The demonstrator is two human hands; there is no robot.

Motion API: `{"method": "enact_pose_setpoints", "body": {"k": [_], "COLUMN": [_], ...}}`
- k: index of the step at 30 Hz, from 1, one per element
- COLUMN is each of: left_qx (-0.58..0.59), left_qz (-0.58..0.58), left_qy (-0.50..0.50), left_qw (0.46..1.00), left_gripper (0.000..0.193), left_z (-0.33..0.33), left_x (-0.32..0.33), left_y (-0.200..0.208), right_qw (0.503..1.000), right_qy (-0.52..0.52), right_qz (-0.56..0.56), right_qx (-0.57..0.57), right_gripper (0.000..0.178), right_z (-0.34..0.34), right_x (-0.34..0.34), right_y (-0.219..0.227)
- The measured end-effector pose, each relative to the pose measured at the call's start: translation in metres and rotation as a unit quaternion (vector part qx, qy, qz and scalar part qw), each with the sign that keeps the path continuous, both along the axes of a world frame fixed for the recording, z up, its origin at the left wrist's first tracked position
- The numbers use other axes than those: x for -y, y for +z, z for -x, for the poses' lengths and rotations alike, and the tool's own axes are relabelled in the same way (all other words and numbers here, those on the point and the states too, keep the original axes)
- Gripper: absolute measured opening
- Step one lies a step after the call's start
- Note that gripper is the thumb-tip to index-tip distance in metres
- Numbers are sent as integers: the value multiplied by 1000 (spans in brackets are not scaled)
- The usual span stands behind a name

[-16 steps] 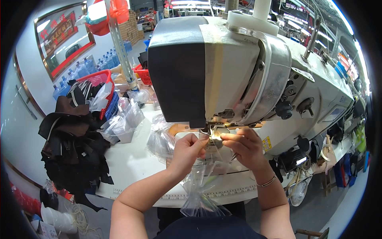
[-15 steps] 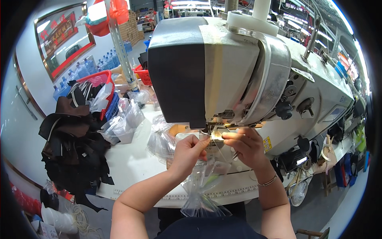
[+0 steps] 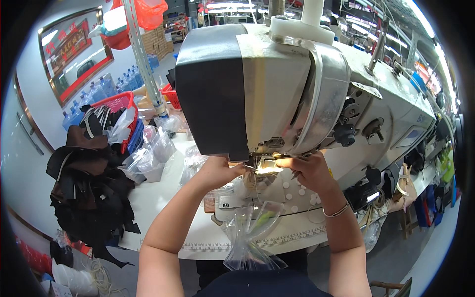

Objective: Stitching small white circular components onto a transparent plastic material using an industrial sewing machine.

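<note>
A large white and dark-grey sewing machine [image 3: 287, 74] fills the middle, its lamp lighting the needle area [image 3: 260, 166]. My left hand [image 3: 222, 173] reaches in at the left of the needle, thumb toward it. Its other fingers are largely hidden behind the machine head. On the right, my right hand [image 3: 311, 172] is closed, with the forefinger pointing at the lit presser foot. The tip of a slim metal tool [image 3: 296, 174] shows under its curled fingers; the tool's kind is unclear. A fine thread [image 3: 257, 192] hangs below the needle.
Small white discs [image 3: 289, 196] lie right of the needle. A clear plastic bag [image 3: 251, 235] hangs at the ruler-marked front edge of the table [image 3: 198, 247]. Dark cut pieces [image 3: 91, 188] overhang at left, beside plastic bags [image 3: 153, 151] and a red basket [image 3: 131, 106].
My left hand has moved left and up, partly behind the machine head. The right hand has shifted slightly, its tool now showing less. The whole view has drifted a little.
</note>
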State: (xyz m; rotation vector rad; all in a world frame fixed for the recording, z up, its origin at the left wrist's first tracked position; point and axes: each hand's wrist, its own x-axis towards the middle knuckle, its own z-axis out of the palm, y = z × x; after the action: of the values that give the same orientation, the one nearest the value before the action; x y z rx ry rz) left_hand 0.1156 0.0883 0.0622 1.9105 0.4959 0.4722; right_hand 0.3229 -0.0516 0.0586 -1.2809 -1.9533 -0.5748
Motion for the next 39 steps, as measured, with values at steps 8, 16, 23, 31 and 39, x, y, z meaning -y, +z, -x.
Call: {"method": "enact_pose_setpoints", "body": {"k": [8, 16, 23, 31, 39], "left_qx": [2, 54, 67, 109, 196], "left_qz": [-30, 16, -29, 220, 305], "left_qy": [29, 53, 88, 39, 26], "left_qw": [999, 997, 993, 968, 932], "left_gripper": [45, 44, 23, 25, 20], "left_z": [-1, -2, 0, 6, 1], "left_x": [2, 4, 6, 9, 12], "left_y": [2, -12, -15, -12, -44], "right_qw": [986, 990, 978, 986, 989], "right_qy": [-158, -134, -157, -131, -113], "right_qz": [27, -45, -89, -64, -48], "right_qx": [-53, 28, 104, 78, 82], "right_gripper": [38, 18, 27, 24, 24], "right_z": [23, 84, 70, 49, 35], "right_x": [27, 33, 36, 29, 19], "right_y": [0, -30, -14, -1, 3]}}
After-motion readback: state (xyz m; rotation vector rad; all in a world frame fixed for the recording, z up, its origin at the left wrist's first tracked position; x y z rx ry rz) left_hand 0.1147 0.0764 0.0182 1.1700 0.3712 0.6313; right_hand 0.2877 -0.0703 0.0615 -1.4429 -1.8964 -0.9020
